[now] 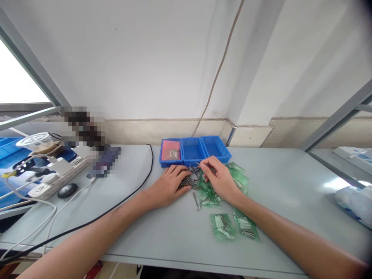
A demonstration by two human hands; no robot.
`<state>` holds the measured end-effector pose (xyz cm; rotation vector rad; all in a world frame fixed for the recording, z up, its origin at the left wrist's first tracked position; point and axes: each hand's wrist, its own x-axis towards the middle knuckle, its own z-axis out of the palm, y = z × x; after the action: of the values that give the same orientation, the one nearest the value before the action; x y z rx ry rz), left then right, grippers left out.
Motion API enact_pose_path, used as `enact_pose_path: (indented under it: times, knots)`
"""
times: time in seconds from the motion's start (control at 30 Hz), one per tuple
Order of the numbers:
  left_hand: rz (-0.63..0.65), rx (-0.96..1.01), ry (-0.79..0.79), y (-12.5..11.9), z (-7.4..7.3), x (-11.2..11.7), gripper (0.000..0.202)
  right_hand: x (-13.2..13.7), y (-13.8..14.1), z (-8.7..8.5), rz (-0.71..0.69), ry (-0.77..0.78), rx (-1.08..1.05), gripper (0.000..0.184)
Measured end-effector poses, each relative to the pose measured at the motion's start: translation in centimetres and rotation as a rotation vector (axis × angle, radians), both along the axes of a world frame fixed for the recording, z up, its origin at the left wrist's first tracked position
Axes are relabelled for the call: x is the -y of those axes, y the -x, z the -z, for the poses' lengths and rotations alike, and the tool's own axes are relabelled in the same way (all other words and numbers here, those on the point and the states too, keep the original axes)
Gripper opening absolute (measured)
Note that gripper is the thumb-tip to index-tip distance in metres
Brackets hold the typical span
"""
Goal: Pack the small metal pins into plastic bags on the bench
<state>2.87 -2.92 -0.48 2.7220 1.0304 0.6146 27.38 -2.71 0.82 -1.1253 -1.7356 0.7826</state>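
My left hand (169,186) rests on the table beside a pile of thin metal pins (188,182), its fingers curved around the near edge and the thumb apart. Between the thumb and forefinger of my right hand (217,176) is a small thin metal pin (198,163); the fingers hide most of it. Below that hand lie green plastic bags (209,195) of metal pieces. Two more green bags, one on the left (222,226) and one on the right (245,226), lie nearer the front edge. Two loose pins (195,198) sit just before the pile.
Three blue bins stand behind my hands: the left one (171,163) holds a pink bag (170,150). A black cable (116,211) crosses the table on the left, near a power strip (58,175) and a round black object (67,190). A plastic-wrapped bundle (356,203) lies far right.
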Motion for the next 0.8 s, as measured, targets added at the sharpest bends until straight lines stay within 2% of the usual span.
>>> enact_pose_path:
  times: [0.8]
  knots:
    - [-0.002,0.007,0.003,-0.09,-0.17,0.10,0.042,0.03,0.01,-0.01,0.001,0.003,-0.013,0.032]
